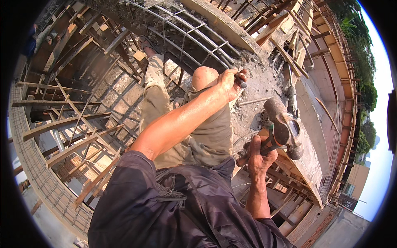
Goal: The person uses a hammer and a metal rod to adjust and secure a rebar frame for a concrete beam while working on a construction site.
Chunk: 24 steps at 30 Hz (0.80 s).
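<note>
Just right of the left fingers spreads a rough, grey concrete ledge (258, 76), pitted and crumb-strewn; I judge its surface partly broken, with plenty of solid material left. Beyond those fingers, up and to the left, a grey steel-bar cage (194, 31) is exposed along its visible length. The heavy, blunt-faced grey steel hammer (282, 124) is in the right hand (261, 159), its fingers wrapped round the handle; the head stands above them, apart from the other hand (so no blow is landing). Smallest is the short, dark, round-ended metal bar (243, 85), gripped by the curled fingers of the left hand (227, 84), its blunt end poking out beside them. Its far end is hidden, so I cannot tell whether it touches concrete. The work looks midway, both tools being in hand.
</note>
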{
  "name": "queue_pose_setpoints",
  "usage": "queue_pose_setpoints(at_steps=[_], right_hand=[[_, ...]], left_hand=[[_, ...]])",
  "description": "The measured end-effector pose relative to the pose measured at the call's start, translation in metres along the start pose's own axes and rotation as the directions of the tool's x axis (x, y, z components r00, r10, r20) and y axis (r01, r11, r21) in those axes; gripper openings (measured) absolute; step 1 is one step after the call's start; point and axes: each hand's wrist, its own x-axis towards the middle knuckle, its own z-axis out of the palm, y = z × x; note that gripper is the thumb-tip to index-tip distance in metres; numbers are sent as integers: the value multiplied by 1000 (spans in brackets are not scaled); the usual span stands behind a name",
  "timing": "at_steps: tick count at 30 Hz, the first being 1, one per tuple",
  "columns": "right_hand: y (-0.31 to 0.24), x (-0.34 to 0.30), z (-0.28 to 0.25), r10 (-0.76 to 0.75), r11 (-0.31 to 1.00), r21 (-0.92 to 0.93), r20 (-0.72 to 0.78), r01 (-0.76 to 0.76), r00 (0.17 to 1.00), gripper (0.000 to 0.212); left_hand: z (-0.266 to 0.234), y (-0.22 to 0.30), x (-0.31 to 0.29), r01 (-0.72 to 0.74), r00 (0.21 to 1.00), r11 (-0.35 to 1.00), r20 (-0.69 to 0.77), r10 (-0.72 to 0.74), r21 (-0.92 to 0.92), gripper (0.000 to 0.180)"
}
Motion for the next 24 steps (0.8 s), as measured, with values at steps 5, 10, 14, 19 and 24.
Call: queue_pose_setpoints(at_steps=[5,10,14,19,24], right_hand=[[32,26,32,30,946,-323,47,-13,998,17],[10,6,27,-87,988,-130,2,86,996,24],[20,-3,8,-288,938,-224,-86,263,954,27],[36,32,37,-128,921,-363,67,144,989,29],[24,13,28,153,933,-348,170,-86,973,22]], left_hand=[[-3,13,-4,21,999,996,23,-23,84,17],[-9,17,-5,39,998,994,44,-44,105,17],[-7,13,-6,78,997,995,5,-79,58,15],[-16,25,3,121,988,992,97,-124,40,20],[-11,45,2,63,997,997,56,-61,-45,16]])
